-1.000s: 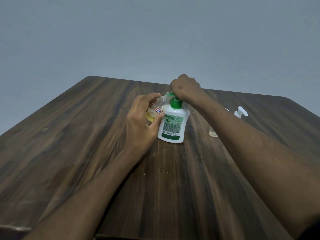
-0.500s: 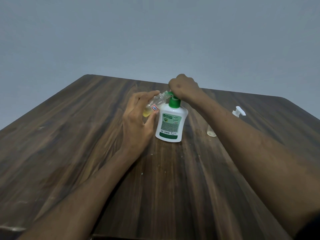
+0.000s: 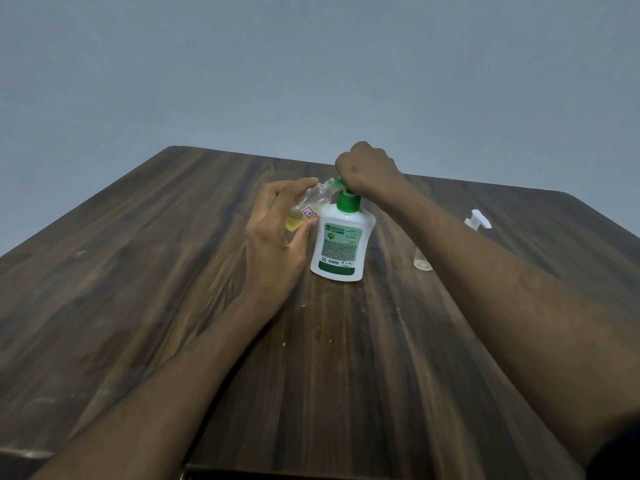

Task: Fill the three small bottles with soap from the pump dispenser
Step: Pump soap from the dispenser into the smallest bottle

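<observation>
**Green pump head pressed over a tilted small bottle**

Wooden table (image 3: 138, 271), dark-grained, carries a white soap dispenser (image 3: 341, 244) with a green collar, standing upright near the middle, toward the far edge. The right hand (image 3: 369, 169) is closed in a fist on top of the pump head. The left hand (image 3: 273, 233) grips a small clear bottle (image 3: 308, 207) between fingers and thumb, tilted with its mouth at the green spout; yellowish liquid sits in its lower end. Toward the right edge, partly hidden behind the right forearm, stand a second small clear bottle (image 3: 422, 259) and a white pump top (image 3: 478, 219).
</observation>
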`<action>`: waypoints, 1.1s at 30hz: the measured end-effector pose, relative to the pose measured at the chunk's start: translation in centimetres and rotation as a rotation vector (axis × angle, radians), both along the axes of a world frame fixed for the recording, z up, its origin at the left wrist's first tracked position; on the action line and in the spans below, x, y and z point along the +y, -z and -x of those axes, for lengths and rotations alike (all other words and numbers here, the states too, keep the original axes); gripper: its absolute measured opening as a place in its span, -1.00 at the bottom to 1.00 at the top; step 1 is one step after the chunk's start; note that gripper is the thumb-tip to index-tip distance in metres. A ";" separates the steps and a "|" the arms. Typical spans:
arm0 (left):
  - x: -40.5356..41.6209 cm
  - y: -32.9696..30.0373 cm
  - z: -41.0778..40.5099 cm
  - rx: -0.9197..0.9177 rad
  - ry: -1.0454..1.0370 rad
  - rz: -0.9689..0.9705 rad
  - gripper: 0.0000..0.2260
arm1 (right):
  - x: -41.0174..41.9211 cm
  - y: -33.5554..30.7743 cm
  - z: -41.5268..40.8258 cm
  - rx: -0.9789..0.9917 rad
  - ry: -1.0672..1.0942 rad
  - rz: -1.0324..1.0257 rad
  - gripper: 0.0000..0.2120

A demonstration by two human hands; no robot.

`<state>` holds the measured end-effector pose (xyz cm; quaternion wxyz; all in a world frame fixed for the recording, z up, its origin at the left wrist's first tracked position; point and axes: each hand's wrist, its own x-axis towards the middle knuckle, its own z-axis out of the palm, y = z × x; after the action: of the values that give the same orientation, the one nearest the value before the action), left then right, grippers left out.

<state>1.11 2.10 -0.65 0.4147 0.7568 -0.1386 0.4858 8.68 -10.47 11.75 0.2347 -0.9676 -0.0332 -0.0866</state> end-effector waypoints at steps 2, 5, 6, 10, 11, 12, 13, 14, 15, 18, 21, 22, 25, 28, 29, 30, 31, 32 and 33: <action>-0.1 -0.1 0.1 0.000 0.006 0.006 -0.58 | 0.0 -0.3 0.0 -0.022 0.002 0.023 -0.92; 0.0 -0.1 0.0 -0.001 0.011 0.011 -0.58 | 0.0 -0.3 -0.1 -0.041 0.000 0.019 -0.90; 0.0 -0.1 -0.1 -0.001 0.007 0.006 -0.59 | 0.0 -0.1 -0.1 -0.020 -0.004 0.005 -0.91; -0.1 0.1 0.0 0.002 0.015 0.003 -0.58 | -0.1 -0.3 0.0 -0.033 0.001 0.019 -0.92; -0.1 0.1 0.0 0.001 0.019 0.007 -0.58 | -0.1 -0.4 -0.1 -0.046 0.005 0.021 -0.92; 0.0 0.1 -0.1 0.000 0.017 0.012 -0.58 | -0.1 -0.3 -0.2 -0.043 0.004 0.016 -0.91; 0.0 0.1 -0.2 0.000 0.011 0.013 -0.59 | 0.0 -0.2 -0.1 -0.026 -0.001 0.010 -0.90; 0.1 0.1 -0.2 0.000 0.004 0.008 -0.59 | 0.0 0.0 -0.1 -0.008 -0.004 0.012 -0.90; 0.1 0.1 -0.2 -0.001 0.000 0.004 -0.60 | 0.0 0.0 -0.1 -0.010 -0.005 0.026 -0.91; 0.0 0.1 -0.2 0.002 0.021 0.017 -0.59 | 0.1 -0.6 0.1 -0.055 0.010 0.068 -0.89; 0.1 0.1 -0.3 0.001 0.010 0.007 -0.59 | 0.1 -0.2 0.1 -0.029 0.012 0.033 -0.91; 0.1 0.1 -0.2 0.002 0.006 0.002 -0.60 | 0.1 -0.1 0.1 -0.020 0.015 0.029 -0.89; 0.0 0.0 -0.1 0.000 0.011 0.011 -0.59 | 0.0 -0.5 0.2 -0.052 0.017 0.057 -0.86; 0.1 0.0 -0.2 -0.007 0.002 0.002 -0.59 | 0.1 -0.3 0.2 -0.031 0.012 0.037 -0.85; 0.1 0.0 -0.2 -0.007 -0.003 -0.004 -0.59 | 0.1 -0.2 0.2 -0.017 0.015 0.032 -0.86; 0.1 0.0 -0.1 -0.007 -0.004 -0.005 -0.59 | 0.1 -0.1 0.3 -0.015 0.016 0.037 -0.86; 0.0 0.0 0.0 -0.008 -0.002 0.000 -0.59 | 0.1 -0.3 0.3 -0.030 0.018 0.045 -0.87; 0.0 -0.1 0.0 -0.008 0.004 0.004 -0.59 | 0.0 -0.4 0.3 -0.049 0.020 0.049 -0.89; 0.0 -0.1 0.0 -0.008 0.008 0.006 -0.59 | -0.1 -0.5 0.3 -0.060 0.016 0.050 -0.90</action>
<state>1.12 2.11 -0.59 0.4182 0.7532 -0.1419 0.4875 8.37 -10.59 12.25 0.2087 -0.9704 -0.0348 -0.1165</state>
